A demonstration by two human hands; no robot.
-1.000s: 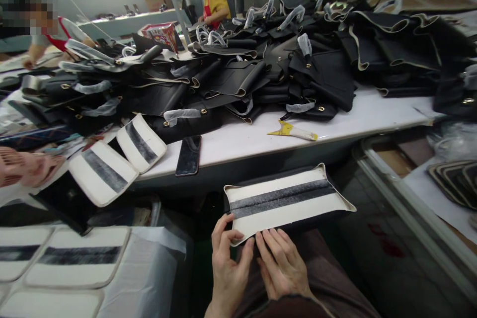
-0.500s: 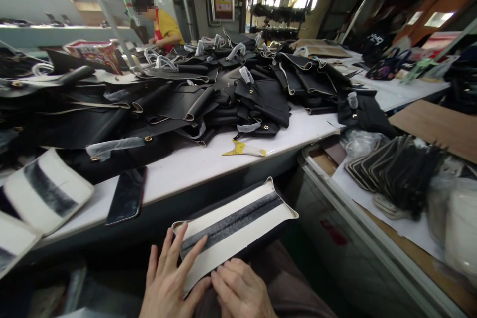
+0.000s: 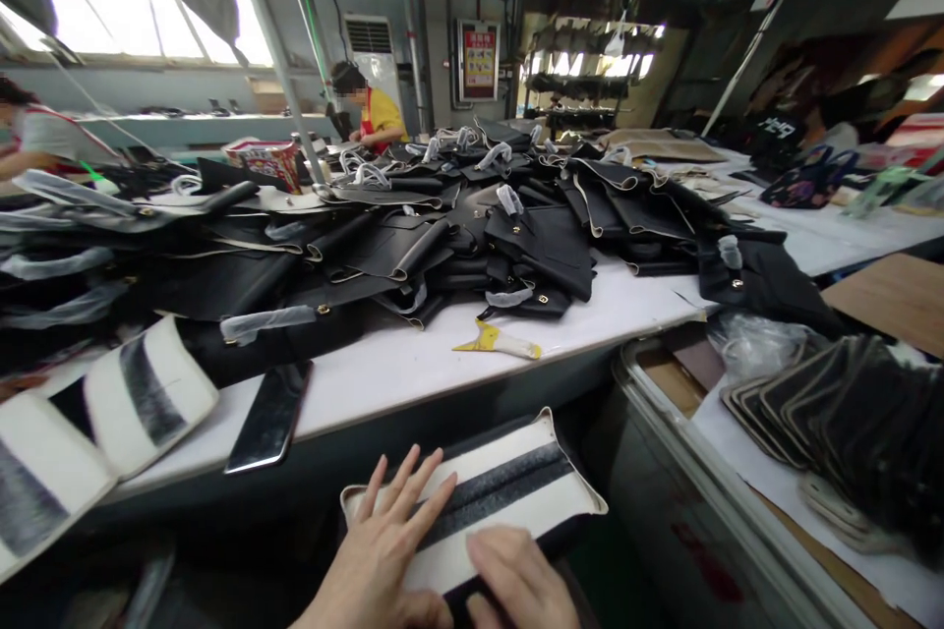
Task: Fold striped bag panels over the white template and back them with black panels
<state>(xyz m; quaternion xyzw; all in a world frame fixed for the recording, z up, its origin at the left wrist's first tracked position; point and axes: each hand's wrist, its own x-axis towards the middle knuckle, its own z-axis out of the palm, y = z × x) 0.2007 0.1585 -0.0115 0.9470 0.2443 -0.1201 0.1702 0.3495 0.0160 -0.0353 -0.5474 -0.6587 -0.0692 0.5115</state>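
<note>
An unfinished black leather bag (image 3: 508,460) lies over my lap at the bottom centre, its white-lined side up with dark grey bands along it. Spread out over its left part is my left hand (image 3: 387,545), fingers stretched and resting on the white lining. My right hand (image 3: 520,575) is at the near edge, slightly blurred, with its fingers curled together and the thumb below, pinching that edge. The bag's far corners stand up a little. Its underside is hidden.
A white worktable (image 3: 398,378) carries a heap of black leather bags (image 3: 542,246), a phone (image 3: 269,418), a yellow-ended tool (image 3: 498,341) and white-lined pieces (image 3: 151,403). At right, stacked dark leather parts (image 3: 833,413) lie on a metal-edged bench (image 3: 685,452). A co-worker in yellow (image 3: 383,118) sits beyond.
The view has tilted up, so the scene sits lower. My right hand has shifted right along the bag's near edge; my left hand stays spread on the lining, a little farther in.
</note>
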